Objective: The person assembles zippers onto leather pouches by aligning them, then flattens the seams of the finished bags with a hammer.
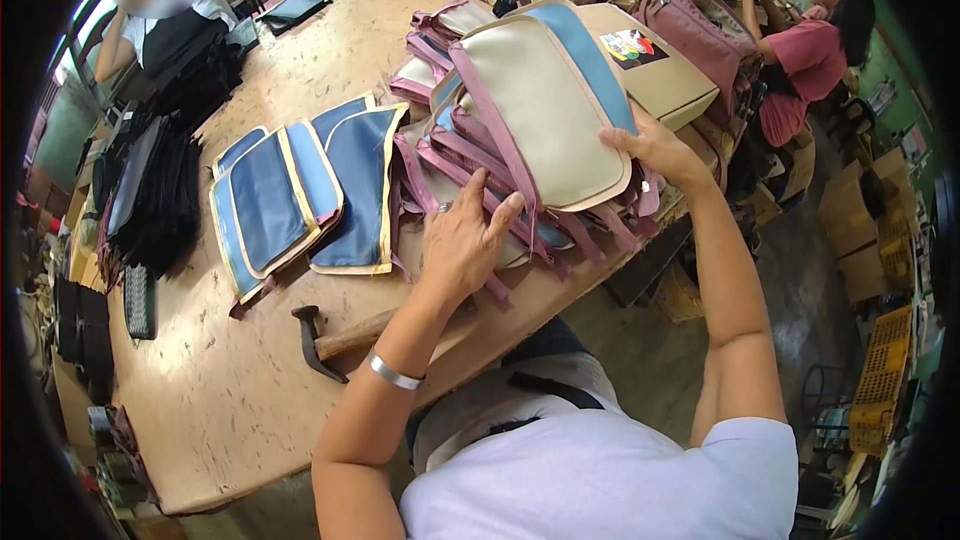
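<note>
Head camera looks down at a big wooden table (230,390) with lots of bag pieces on it. Both bare hands are on a pile of bag panels (480,155) near the front edge of the table, right in front of the person.

On top of the pile is a cream panel (545,110) with pink trim and a blue strip along one side. It is tipped up a little at the near end. The right hand (655,148) holds its right edge. The fingers are spread a bit and lie flat on the cream cloth, and the thumb is hidden, so I cannot tell how hard it grips.

The left hand (462,240) rests lower on the pile, on the pink straps. Its fingers are a little apart and press down. They are not closed around anything. A silver bracelet (392,373) is on that wrist.

Just left of the pile are some blue panels (300,195) with yellow edges, lying flat and overlapping. A hammer (330,338) lies on the table close to the left arm.

Across the table, a person in a pink shirt (810,60) sits on the right. Another person (165,10) sits far off on the left, next to stacks of black cloth (160,190).
</note>
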Motion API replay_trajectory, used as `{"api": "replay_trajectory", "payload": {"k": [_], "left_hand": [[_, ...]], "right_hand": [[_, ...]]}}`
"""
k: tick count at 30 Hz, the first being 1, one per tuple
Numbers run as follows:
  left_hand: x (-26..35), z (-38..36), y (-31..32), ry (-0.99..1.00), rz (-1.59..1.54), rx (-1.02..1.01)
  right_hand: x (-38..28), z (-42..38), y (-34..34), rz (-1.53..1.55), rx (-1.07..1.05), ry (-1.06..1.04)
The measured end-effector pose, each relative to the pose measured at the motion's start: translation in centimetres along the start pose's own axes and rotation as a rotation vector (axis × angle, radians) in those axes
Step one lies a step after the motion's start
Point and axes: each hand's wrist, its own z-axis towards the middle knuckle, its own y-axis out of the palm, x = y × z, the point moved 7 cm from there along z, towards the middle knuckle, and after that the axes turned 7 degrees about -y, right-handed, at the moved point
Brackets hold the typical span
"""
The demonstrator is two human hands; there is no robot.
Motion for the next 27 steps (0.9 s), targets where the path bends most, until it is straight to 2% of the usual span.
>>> {"api": "replay_trajectory", "payload": {"k": [1,4,6,7,9,12,13,14,15,17,18,20,23,24,27], "left_hand": [[-0.1,0.4,0.4,0.013,-0.117,0.020],[-0.9,1.6,1.8,0.031,-0.433,0.062],[-1.0,2.2,1.9,0.017,-0.592,0.064],[-1.4,2.4,2.5,-0.051,-0.674,-0.024],[-0.3,2.1,2.5,-0.182,-0.837,-0.208],[0.7,2.1,2.3,-0.134,-1.028,-0.099],[0.9,2.1,2.6,-0.144,-1.109,-0.142],[1.2,2.1,2.7,-0.156,-1.190,-0.185],[1.3,2.0,2.9,-0.165,-1.270,-0.227],[0.6,2.2,3.3,-0.170,-1.228,-0.178],[0.3,2.1,3.4,-0.173,-1.207,-0.153],[0.3,1.2,3.3,-0.187,-1.377,-0.146],[0.4,0.2,2.6,-0.232,-1.570,-0.152],[0.4,0.0,2.5,-0.249,-1.625,-0.157],[0.7,-0.6,2.2,-0.244,-1.618,-0.127]], "right_hand": [[0.5,0.1,0.1,-0.015,-0.001,-0.001],[2.1,1.2,0.0,0.344,0.010,0.160],[1.2,1.1,0.2,0.371,0.020,0.198],[0.6,0.9,0.5,0.386,0.025,0.223],[-1.7,0.3,0.7,0.384,0.053,0.176],[-3.0,-0.1,0.3,0.293,0.092,0.035],[-3.2,-0.3,0.3,0.251,0.104,-0.019],[-3.9,-0.8,0.4,0.178,0.071,0.002],[-5.4,-1.1,0.2,-0.154,0.084,-0.014],[-8.3,-1.2,0.3,-0.821,0.106,-0.053],[-8.3,-1.0,0.5,-0.523,0.112,-0.114],[-8.3,-0.7,0.7,0.076,0.118,-0.222],[-6.6,-1.0,3.2,0.500,-0.006,0.004],[-5.1,-0.9,4.3,0.512,-0.092,0.083],[-5.4,-1.6,3.6,0.434,0.108,0.084]]}}
